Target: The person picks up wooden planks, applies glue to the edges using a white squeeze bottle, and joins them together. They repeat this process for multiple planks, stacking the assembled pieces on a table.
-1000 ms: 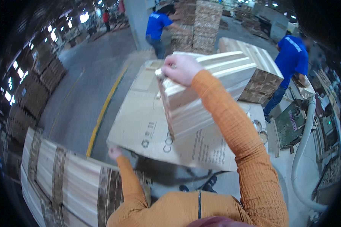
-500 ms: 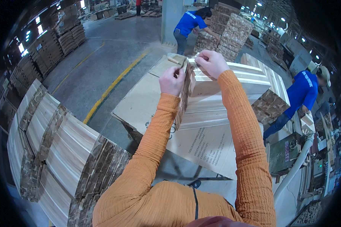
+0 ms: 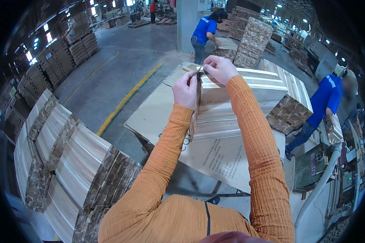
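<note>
Over the far left corner of a stack of pale wooden boards (image 3: 219, 99), my two hands are close together. A thin dark strip (image 3: 198, 71) spans the gap between their fingertips; its kind is too small to make out. My left hand (image 3: 185, 90) is closed, pinching the strip's lower end beside the stack's end face. Held a little higher and to the right, my right hand (image 3: 220, 70) pinches the other end above the top board. Cardboard (image 3: 154, 107) lies under the stack, and a short wooden stick (image 3: 187, 69) rests on it just beyond my left hand.
A second board stack (image 3: 291, 109) adjoins on the right. Large piles of boards (image 3: 75, 150) stand at my left. One person in blue (image 3: 205, 30) works at stacks ahead; another (image 3: 325, 95) stands at the right near a green machine (image 3: 312, 166) with a grey hose (image 3: 322, 182).
My hands have come closer together, and the thin strip now shows between their fingertips. My right hand has shifted left. The view has tilted slightly upward.
</note>
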`<state>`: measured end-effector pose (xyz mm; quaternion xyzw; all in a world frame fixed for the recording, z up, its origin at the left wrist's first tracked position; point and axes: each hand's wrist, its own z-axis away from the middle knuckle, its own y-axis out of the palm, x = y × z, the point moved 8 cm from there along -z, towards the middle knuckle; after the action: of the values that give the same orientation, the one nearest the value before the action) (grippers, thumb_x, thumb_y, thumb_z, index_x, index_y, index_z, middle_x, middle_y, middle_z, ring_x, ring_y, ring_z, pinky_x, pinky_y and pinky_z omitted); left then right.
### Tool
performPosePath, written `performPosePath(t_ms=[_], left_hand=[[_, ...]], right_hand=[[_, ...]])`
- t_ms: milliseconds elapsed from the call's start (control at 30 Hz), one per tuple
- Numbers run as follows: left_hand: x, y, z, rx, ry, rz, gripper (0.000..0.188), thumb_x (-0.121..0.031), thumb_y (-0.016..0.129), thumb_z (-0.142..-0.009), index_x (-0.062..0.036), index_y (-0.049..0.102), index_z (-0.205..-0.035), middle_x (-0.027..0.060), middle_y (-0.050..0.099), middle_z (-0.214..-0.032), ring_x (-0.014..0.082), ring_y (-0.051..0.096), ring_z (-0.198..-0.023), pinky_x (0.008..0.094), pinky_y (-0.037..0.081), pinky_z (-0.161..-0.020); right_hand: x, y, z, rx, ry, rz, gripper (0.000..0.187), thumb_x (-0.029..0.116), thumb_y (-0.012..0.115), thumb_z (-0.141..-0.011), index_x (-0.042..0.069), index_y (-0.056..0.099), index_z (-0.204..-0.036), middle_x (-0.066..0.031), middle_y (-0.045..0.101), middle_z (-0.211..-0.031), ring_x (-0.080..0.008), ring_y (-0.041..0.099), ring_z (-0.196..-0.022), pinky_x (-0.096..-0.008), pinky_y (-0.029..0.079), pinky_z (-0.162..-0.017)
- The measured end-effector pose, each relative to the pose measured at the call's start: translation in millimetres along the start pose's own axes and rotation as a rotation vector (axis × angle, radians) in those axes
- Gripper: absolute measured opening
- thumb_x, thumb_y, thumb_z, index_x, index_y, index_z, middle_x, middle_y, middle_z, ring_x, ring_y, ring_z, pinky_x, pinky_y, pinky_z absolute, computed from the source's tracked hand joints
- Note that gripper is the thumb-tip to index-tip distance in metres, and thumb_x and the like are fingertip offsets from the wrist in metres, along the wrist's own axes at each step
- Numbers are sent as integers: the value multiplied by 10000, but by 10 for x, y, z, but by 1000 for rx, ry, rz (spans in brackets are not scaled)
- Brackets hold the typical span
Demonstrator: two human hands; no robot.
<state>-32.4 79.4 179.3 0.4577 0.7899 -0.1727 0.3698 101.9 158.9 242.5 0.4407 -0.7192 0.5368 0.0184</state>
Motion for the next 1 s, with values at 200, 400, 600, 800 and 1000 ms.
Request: performPosePath(t_ms=[200, 400, 600, 800, 1000], left_hand=[[9, -53, 35, -37, 33, -49, 163, -129, 607, -869, 18, 645, -928, 75, 618, -713, 99, 560, -606, 266, 455, -558], [-235, -30, -14, -3, 263, -292, 140, -91, 644, -835, 11, 639, -930, 58, 627, -678, 103, 569, -569, 251, 469, -541], [-281, -80, -54, 42, 280, -206, 152, -71, 637, -830, 4, 628, -961, 86, 633, -695, 124, 609, -613, 260, 484, -578], [-435, -5, -28, 44, 353, -245, 136, -69, 603, -857, 4, 625, -970, 104, 640, -721, 130, 618, -622, 264, 486, -576], [-264, -24, -134, 93, 170, -72, 152, -150, 579, -904, -8, 619, -940, 60, 626, -743, 111, 599, -627, 267, 489, -556]], right_hand=[[266, -24, 85, -18, -269, -262, 245, 140, 585, -840, 58, 634, -1066, -62, 633, -864, -123, 584, -774, -272, 490, -724], [90, 53, 33, 45, -272, -200, 216, 180, 582, -812, 83, 666, -987, -102, 617, -892, -225, 616, -806, -323, 478, -746], [225, 68, 89, 140, -232, -274, 233, 224, 602, -830, 49, 662, -972, -92, 624, -875, -218, 610, -843, -318, 469, -754], [88, 87, 49, 151, -290, -389, 223, 210, 620, -831, 40, 666, -968, -62, 599, -917, -173, 579, -881, -285, 448, -792], [76, 113, 54, 161, -268, -434, 232, 226, 626, -853, 22, 660, -960, -53, 545, -918, -165, 556, -876, -278, 436, -793]])
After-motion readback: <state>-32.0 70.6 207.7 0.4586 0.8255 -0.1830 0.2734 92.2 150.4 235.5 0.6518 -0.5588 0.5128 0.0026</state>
